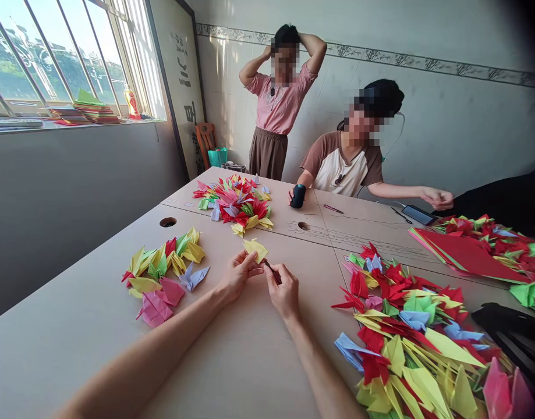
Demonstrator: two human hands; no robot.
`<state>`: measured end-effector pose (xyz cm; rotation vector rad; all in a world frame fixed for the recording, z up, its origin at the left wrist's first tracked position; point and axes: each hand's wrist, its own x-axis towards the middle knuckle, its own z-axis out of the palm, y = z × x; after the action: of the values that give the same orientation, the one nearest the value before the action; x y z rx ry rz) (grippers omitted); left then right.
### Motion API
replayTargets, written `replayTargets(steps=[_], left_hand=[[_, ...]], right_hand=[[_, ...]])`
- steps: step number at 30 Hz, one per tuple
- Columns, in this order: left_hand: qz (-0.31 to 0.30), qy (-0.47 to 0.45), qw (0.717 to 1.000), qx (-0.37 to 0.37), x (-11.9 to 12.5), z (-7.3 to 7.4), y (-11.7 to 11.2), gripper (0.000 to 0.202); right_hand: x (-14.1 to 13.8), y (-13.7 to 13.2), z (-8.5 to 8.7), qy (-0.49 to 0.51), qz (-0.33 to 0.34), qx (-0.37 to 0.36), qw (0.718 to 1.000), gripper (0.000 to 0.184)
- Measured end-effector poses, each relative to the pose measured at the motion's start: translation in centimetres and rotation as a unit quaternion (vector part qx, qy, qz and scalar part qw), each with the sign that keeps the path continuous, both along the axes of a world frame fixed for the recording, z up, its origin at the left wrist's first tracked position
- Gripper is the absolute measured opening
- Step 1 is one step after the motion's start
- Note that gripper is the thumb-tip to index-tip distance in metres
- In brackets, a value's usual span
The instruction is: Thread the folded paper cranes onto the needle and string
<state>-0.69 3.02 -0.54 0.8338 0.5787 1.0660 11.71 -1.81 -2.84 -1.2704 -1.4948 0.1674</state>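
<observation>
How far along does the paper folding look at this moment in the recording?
Done: heaps of folded paper cranes cover much of the table. In hand: the left hand holds a yellow crane while the right hand grips a slim tool beside it. Left: a stack of red paper sheets lies unfolded.

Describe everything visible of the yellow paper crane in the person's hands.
The yellow paper crane is matte-looking folded origami with pointed, angular folds; its lower part is hidden. The left hand pinches it above the table. A dark stick in the right hand reaches toward it; contact is unclear.
</observation>
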Motion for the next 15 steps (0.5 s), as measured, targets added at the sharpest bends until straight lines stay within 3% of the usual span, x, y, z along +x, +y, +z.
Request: replayTargets(steps=[15], left_hand=[[-0.003, 0.0, 1.0, 0.004, 0.11, -0.06, -0.08, 0.027]], right_hand=[[0.14, -0.06, 0.08, -0.005, -0.002, -0.005, 1.0, 0.022]])
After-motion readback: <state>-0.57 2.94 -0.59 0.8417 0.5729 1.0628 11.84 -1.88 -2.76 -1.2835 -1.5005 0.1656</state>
